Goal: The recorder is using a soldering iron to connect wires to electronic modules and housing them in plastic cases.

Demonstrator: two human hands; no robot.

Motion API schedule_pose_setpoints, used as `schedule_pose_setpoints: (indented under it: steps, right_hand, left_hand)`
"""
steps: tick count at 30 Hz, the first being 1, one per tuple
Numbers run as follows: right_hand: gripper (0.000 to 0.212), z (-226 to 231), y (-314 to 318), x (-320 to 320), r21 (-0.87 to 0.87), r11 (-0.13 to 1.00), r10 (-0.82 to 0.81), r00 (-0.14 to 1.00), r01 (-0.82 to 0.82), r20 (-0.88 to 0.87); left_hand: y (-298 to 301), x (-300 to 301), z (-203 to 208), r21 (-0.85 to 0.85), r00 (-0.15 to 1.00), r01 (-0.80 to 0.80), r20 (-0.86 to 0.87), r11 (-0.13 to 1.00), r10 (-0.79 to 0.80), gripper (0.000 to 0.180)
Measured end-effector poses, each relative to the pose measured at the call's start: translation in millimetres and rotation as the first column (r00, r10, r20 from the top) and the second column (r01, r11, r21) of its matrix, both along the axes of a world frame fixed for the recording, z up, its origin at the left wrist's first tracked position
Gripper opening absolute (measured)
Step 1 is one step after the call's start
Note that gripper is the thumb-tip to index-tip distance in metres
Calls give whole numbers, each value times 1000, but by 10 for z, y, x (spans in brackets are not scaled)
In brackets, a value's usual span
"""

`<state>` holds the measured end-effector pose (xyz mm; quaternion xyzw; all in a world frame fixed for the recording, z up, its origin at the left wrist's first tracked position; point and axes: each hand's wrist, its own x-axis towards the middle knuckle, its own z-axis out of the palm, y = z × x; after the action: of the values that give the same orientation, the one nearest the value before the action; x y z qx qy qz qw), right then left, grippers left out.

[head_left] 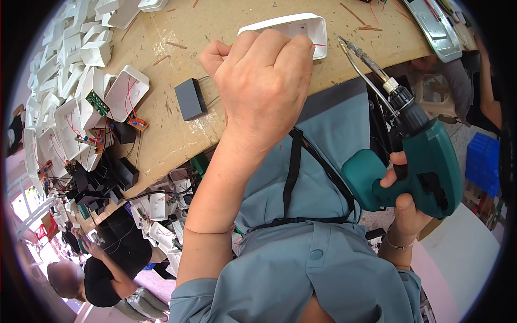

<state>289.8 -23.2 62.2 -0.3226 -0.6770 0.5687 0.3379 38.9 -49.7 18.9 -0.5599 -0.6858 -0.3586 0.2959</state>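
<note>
In my right hand (404, 207) is a green soldering gun (433, 167), its metal tip and thin solder feed tube pointing up and left toward the bench edge. My left hand (264, 81) reaches over a white plastic housing (318, 27) on the bench, fingers curled down and closed. Whatever those fingers hold is hidden behind the knuckles. A short red wire (319, 44) sticks out just right of them, inside the housing. Left of my left wrist lies a black box-shaped part (190, 99) with a thin dark cable.
White housings (70, 64) pile up on the bench's left side. Several hold circuit boards (97, 102) with red wires, beside black boxes (86, 185). A metal tray (431, 27) sits at far right, a blue crate (483, 164) below it. Another person (116, 264) works at lower left.
</note>
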Motion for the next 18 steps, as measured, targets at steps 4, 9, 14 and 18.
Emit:
schedule_pose_setpoints:
  steps: [4, 9, 14, 18]
  right_hand:
    - [65, -9, -16, -19, -14, 1000, 11, 1000, -11, 8]
    - [65, -23, -24, -33, -30, 999, 22, 999, -21, 34]
    - [65, -29, -28, -100, -58, 998, 15, 998, -11, 60]
    - [64, -41, -14, -148, -87, 996, 31, 996, -24, 83]
  left_hand:
    - [-5, -3, 7, -1, 1000, -23, 7, 1000, 23, 12]
    - [-20, 21, 39, -44, 995, -100, -1, 994, 100, 15]
    - [35, 44, 120, -75, 988, -154, 10, 985, 156, 5]
    - [63, 18, 111, -109, 984, -177, -25, 978, 175, 4]
